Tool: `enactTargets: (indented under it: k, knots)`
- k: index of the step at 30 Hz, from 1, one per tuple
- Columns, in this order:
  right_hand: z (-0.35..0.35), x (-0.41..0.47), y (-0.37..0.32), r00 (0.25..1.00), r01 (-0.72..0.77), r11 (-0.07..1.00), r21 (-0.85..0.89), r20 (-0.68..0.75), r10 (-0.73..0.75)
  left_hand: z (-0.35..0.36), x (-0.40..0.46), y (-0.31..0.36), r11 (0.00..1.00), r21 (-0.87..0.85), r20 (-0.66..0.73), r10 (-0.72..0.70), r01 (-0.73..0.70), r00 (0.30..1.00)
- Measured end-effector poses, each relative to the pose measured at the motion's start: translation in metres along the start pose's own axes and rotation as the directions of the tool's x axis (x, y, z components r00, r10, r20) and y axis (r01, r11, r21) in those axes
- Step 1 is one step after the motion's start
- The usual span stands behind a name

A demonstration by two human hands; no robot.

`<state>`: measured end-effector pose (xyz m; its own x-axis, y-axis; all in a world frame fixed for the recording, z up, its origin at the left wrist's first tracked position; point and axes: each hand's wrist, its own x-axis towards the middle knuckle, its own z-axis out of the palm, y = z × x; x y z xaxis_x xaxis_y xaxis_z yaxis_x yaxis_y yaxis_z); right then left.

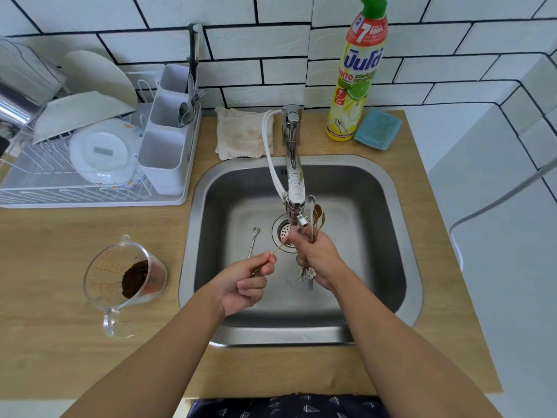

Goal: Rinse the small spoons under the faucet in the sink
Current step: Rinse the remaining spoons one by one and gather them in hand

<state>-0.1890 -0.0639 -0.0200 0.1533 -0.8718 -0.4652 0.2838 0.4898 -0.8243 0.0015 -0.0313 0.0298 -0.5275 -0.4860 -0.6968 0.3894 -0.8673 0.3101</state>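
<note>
The right hand [316, 254] gripped a bundle of small spoons [317, 217] in a closed fist, bowls upward just beside the faucet [294, 182] outlet, decorated handle ends [307, 273] hanging below the palm. The left hand [244, 282] pinched the handle of a single thin spoon [278, 248] between thumb and fingertips; its far end reached under the outlet, against the right thumb. Whether water was flowing could not be told.

One more spoon [253, 241] lay loose on the sink [401, 236] floor, left of the drain strainer [284, 233] and apart from both hands.

Progress, as a judgement: the rinse appeared to be under way, not complete. The bundle and the single spoon were at the outlet; the loose spoon had yet to be picked up. Nothing showed which spoons were already clean.

Clearances: both hands worked near the basin centre, well clear of its walls. The faucet spout and its white hose [271, 152] overhung the working zone, so lifting the bundle straight up risked striking the outlet. The front and right parts of the basin floor offered open room.

On the bench, a measuring jug [120, 285] holding dark grounds stood near the left sink rim. A dish rack [90, 164] occupied the back left corner. A cloth [241, 134], a detergent bottle [355, 86] and a blue sponge [378, 129] stood along the back edge.
</note>
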Motion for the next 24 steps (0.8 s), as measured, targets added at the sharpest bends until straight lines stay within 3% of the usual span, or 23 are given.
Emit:
enactTargets:
  k: [2,4,6,13,17,22,24]
  knots:
    - [0.004,-0.001,0.002,0.996,0.032,0.999,-0.031,-0.086,-0.034,0.002,0.004,-0.002,0.977,0.214,-0.082,0.043,-0.024,0.996]
    - [0.007,0.001,0.004,0.977,0.028,0.997,-0.068,-0.211,-0.041,0.005,0.009,-0.004,0.837,0.544,-0.169,0.176,-0.057,0.97]
    - [0.009,0.002,0.008,0.96,0.022,0.991,-0.134,-0.272,-0.058,0.006,0.014,-0.005,0.705,0.706,-0.199,0.289,-0.067,0.937]
    - [0.008,-0.001,0.013,0.989,0.005,0.925,-0.381,-0.135,-0.061,0.003,0.012,-0.009,0.632,0.773,-0.212,0.352,-0.064,0.912]
    - [0.007,0.001,0.009,0.97,-0.036,0.97,-0.241,-0.242,-0.024,0.007,0.01,-0.009,0.675,0.733,-0.198,0.339,-0.09,0.92]
    - [0.013,-0.005,0.012,0.989,0.0,0.966,-0.258,-0.141,-0.038,0.006,0.015,-0.006,0.766,0.634,-0.181,0.285,-0.11,0.941]
    - [0.013,-0.004,0.008,0.987,-0.049,0.986,-0.161,-0.157,0.024,0.001,0.017,-0.007,0.79,0.602,-0.17,0.268,-0.115,0.948]
